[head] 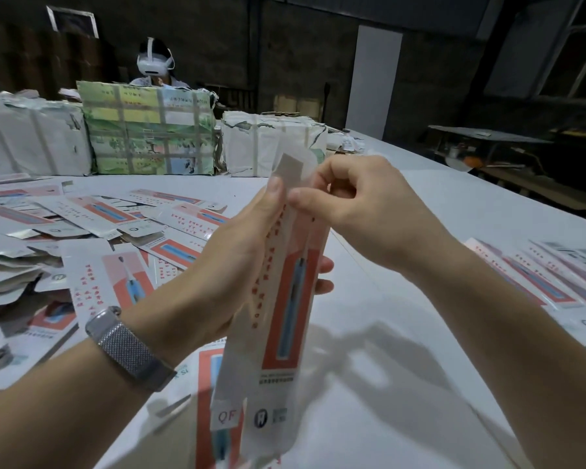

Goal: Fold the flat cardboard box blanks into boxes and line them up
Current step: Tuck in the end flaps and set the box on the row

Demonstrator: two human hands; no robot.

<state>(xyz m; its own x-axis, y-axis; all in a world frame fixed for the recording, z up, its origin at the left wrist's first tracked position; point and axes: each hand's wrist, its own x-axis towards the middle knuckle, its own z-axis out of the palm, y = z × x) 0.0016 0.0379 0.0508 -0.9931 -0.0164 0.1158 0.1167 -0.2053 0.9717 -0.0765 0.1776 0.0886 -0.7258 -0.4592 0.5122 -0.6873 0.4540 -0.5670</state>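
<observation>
Many flat blanks [92, 225]: lying scattered and overlapping on the left part of the white table [420, 214], not yet folded.
Wrapped bundles [149, 130]: standing at the far left edge of the table, with another person wearing a headset [154, 62] sitting behind.
Left hand [237, 262]: wrapping around the middle of the box [285, 299], thumb pressing along the left edge, fingertips showing at the right side; watch band [129, 350] sitting on the wrist.
Box in work: being held upright above the table, between both hands, seeming already partly opened into a long narrow sleeve.
Right hand [349, 201]: pinching the top flap [288, 167] with curled fingers, seemingly bending it for tucking.
Finished boxes [548, 282]: lying side by side at the right edge of the table.
Risk: squeezing too hard with the left hand, probably collapsing or creasing the thin sleeve.
Risk: pushing the flap askew, possibly tearing it or leaving the end not closing.
Risk: loosening the grip, letting the box slide down onto the table.
</observation>
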